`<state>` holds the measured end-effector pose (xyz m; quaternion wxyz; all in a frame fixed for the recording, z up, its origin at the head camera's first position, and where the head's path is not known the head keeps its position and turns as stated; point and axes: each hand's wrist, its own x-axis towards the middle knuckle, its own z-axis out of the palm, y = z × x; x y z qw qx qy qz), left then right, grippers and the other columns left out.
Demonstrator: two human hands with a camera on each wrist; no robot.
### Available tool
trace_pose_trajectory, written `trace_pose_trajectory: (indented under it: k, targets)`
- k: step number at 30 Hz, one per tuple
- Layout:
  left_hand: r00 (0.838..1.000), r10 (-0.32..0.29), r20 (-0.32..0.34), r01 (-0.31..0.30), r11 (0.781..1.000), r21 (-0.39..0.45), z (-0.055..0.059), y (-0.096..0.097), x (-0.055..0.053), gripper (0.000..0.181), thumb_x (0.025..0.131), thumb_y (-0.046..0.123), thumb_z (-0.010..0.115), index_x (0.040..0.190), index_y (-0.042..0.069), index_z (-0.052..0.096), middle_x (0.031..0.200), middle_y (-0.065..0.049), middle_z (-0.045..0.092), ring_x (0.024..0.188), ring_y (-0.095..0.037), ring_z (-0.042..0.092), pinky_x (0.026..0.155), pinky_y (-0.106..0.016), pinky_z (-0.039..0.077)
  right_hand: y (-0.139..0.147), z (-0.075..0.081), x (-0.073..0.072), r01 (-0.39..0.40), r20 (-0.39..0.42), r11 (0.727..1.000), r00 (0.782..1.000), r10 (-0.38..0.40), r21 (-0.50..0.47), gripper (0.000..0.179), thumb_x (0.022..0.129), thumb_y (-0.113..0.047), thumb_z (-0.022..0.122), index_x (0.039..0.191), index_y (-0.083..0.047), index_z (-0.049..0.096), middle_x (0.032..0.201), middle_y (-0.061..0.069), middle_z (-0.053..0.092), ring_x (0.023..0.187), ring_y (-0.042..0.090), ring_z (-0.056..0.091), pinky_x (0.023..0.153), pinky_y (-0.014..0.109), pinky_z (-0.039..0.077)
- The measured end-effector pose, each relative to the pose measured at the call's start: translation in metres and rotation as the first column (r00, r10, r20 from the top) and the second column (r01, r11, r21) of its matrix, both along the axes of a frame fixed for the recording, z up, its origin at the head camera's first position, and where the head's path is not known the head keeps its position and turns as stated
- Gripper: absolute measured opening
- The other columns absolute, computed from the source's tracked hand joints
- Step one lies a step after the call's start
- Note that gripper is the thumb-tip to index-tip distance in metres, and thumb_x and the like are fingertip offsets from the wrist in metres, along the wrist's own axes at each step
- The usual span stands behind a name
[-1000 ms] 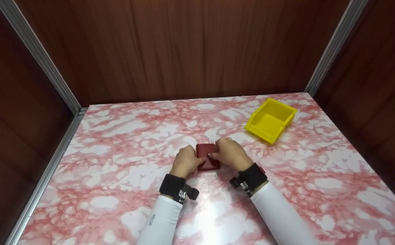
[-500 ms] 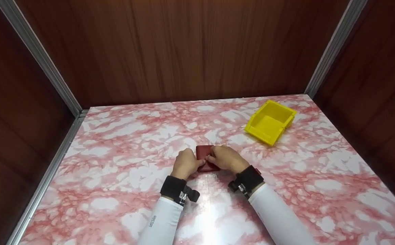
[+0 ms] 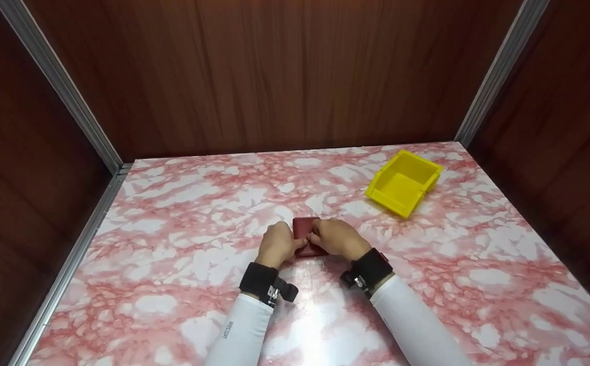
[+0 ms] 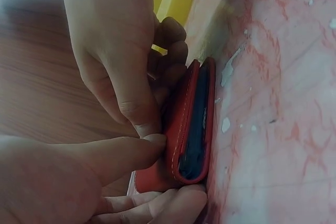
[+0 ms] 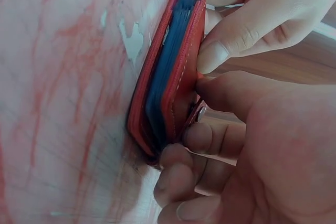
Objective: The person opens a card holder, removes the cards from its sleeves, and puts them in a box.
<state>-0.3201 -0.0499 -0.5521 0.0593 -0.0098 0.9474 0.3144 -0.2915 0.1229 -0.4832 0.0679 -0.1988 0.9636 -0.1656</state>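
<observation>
A small red leather card wallet [image 3: 303,227] lies on the marbled tabletop between both hands. It is folded over, with pale stitching along its edge and blue inner sleeves [image 5: 170,51] showing at the side. My left hand [image 3: 277,245] grips the folded spine, thumb on the top cover and fingers curled against the lower edge. From the other side my right hand [image 3: 339,238] holds the wallet, its thumb pressed on the cover close to the left thumb. Beside the right fingers, the right wrist view shows a closing strap with a metal snap [image 5: 201,113], partly hidden by them.
A yellow plastic bin [image 3: 404,185] stands at the back right of the pink and white tabletop [image 3: 183,203]. Dark wood-grain panels [image 3: 274,76] with grey metal corner strips enclose the table at the back and sides.
My right hand has shifted left from the wallet's right edge and covers more of the cover. The left hand keeps its grip. Little differs over the last half second.
</observation>
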Motion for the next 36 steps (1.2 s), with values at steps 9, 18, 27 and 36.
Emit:
trace_pose_trajectory:
  k: [9, 18, 27, 36]
  targets:
    - [1.0, -0.002, -0.008, 0.002, 1.0, 0.014, -0.0003, -0.0001, 0.0002, 0.037, 0.09, 0.037, 0.086, 0.068, 0.016, 0.065, 0.06, 0.003, 0.066, 0.051, -0.012, 0.066, 0.049, -0.023, 0.049, -0.0002, -0.0011, 0.0025, -0.004, -0.039, 1.0, 0.999, 0.004, -0.007, 0.026, 0.108, -0.028, 0.063, 0.102, -0.003, 0.067, 0.091, 0.018, 0.073, 0.083, 0.035, 0.067, 0.083, 0.056, 0.059]
    - [0.999, -0.02, -0.05, 0.018, 0.999, -0.038, -0.0028, 0.0001, -0.0025, 0.042, 0.089, 0.042, 0.088, 0.065, 0.016, 0.065, 0.065, 0.001, 0.068, 0.06, -0.015, 0.068, 0.058, -0.024, 0.052, 0.0, -0.0006, 0.0015, -0.04, -0.063, 0.999, 0.997, 0.042, 0.025, 0.023, 0.11, -0.025, 0.06, 0.103, -0.003, 0.066, 0.093, 0.021, 0.073, 0.085, 0.041, 0.07, 0.084, 0.06, 0.06]
    - [1.0, -0.013, -0.023, 0.013, 1.0, -0.027, -0.0001, 0.0001, -0.0015, 0.042, 0.089, 0.046, 0.088, 0.067, 0.016, 0.067, 0.064, 0.0, 0.069, 0.056, -0.014, 0.068, 0.058, -0.024, 0.054, 0.0005, -0.0018, -0.0002, -0.056, -0.08, 0.998, 0.995, 0.058, 0.031, 0.021, 0.11, -0.021, 0.058, 0.101, -0.004, 0.066, 0.092, 0.022, 0.073, 0.086, 0.043, 0.07, 0.086, 0.061, 0.06]
    - [1.0, -0.024, -0.003, 0.024, 0.999, -0.023, 0.0013, 0.0005, -0.0014, 0.044, 0.09, 0.048, 0.087, 0.067, 0.016, 0.067, 0.061, 0.001, 0.067, 0.054, -0.013, 0.067, 0.054, -0.023, 0.051, 0.0025, -0.0019, -0.0019, -0.1, -0.104, 0.994, 0.989, 0.104, 0.037, 0.019, 0.11, -0.018, 0.057, 0.1, -0.004, 0.066, 0.09, 0.021, 0.072, 0.086, 0.044, 0.071, 0.086, 0.062, 0.06]
